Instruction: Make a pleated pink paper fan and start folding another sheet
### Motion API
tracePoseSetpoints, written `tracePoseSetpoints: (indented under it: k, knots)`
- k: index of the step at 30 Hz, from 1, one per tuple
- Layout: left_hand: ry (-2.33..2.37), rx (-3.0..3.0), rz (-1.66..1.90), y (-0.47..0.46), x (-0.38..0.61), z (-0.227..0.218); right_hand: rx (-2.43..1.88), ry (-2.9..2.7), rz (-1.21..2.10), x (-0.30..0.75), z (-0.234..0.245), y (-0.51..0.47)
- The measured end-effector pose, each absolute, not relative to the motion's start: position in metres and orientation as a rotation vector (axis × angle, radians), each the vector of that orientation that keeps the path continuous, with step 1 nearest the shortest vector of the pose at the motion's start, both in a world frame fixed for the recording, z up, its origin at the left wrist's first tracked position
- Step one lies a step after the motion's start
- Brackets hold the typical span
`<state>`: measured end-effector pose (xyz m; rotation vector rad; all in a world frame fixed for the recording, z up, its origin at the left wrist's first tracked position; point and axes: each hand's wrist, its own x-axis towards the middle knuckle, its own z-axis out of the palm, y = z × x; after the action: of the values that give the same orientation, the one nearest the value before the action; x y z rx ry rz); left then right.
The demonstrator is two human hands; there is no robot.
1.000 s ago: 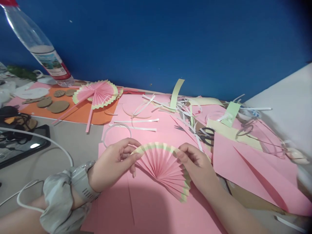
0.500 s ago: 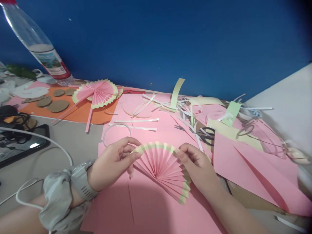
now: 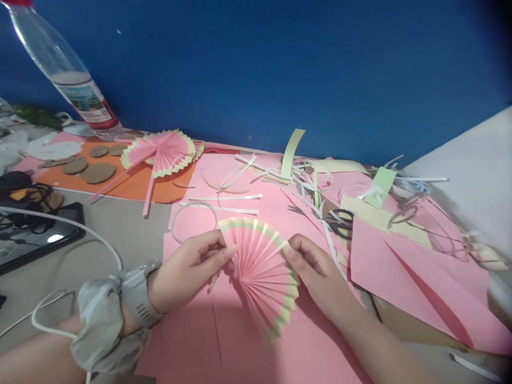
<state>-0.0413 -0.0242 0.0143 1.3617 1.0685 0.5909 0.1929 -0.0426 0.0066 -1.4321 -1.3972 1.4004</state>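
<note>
A pleated pink paper fan (image 3: 260,256) with a pale yellow-green rim is spread between both hands, above pink paper sheets (image 3: 188,330). My left hand (image 3: 196,264) pinches its left side between thumb and fingers. At the upper right of the rim, my right hand (image 3: 318,274) grips the pleats between thumb and forefinger. The fan's lower tip hangs free and looks blurred. Just beyond my left hand lies a thin ring (image 3: 173,226) on the pink paper.
A finished-looking fan (image 3: 172,152) with two pink strips rests on orange paper (image 3: 164,189) beside cardboard discs (image 3: 98,173). Behind stands a water bottle (image 3: 86,98). To the right are scissors (image 3: 342,224), paper scraps (image 3: 292,157) and glasses (image 3: 404,213). A phone (image 3: 44,240) lies left.
The fan has turned clockwise, its centre shifting left and its lower tip swinging down-left. My left hand now holds it lower along its left side; my right hand stays on the rim.
</note>
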Motion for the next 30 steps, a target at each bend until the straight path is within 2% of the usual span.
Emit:
tracePoseSetpoints:
  k: [10, 15, 21, 30]
  knots:
    - [1.054, 1.310, 0.652, -0.025, -0.043, 0.011, -1.460, -1.448, 1.390, 0.197, 0.007, -0.040]
    - [1.059, 1.231, 0.720, -0.027, -0.043, 0.005, -1.434, -1.633, 1.601, 0.198, 0.013, -0.040]
    - [1.035, 1.234, 0.704, -0.025, -0.043, 0.004, -1.260, -1.569, 1.870, 0.198, 0.015, -0.042]
    - [1.063, 1.320, 0.734, -0.024, -0.044, 0.007, -1.298, -1.500, 1.822, 0.197, 0.014, -0.041]
